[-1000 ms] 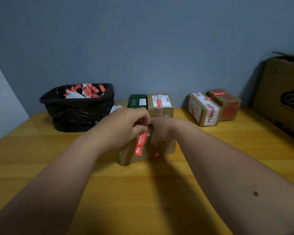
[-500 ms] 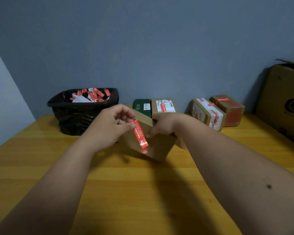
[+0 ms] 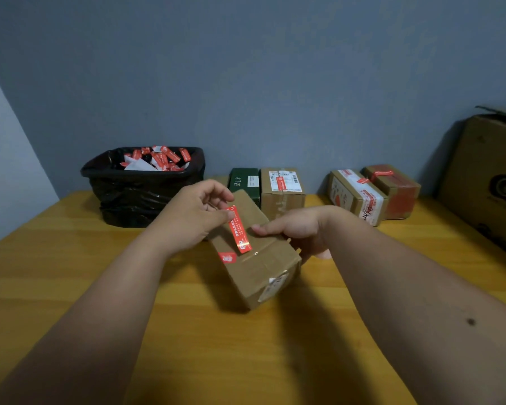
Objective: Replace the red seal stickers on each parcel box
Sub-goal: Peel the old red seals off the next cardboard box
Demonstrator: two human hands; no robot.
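A brown parcel box [image 3: 257, 264] is tilted above the wooden table [image 3: 70, 282], its long top face turned toward me. My right hand [image 3: 297, 233] grips its right side and holds it up. My left hand [image 3: 192, 217] pinches the upper end of a red seal sticker [image 3: 238, 229] that is peeled away from the box, its lower end still near the flap seam. A small red scrap of sticker [image 3: 227, 257] stays on the box's left edge.
A black bin bag [image 3: 142, 185] with several used red stickers stands at the back left. A green box [image 3: 244, 182] and a brown box [image 3: 282, 190] stand behind, two more parcels [image 3: 374, 192] to the right, a big carton [image 3: 488, 182] at far right.
The box has been lifted off the table and tilted toward me. My left hand has pulled the red sticker up from the box, and the sticker now stands freer.
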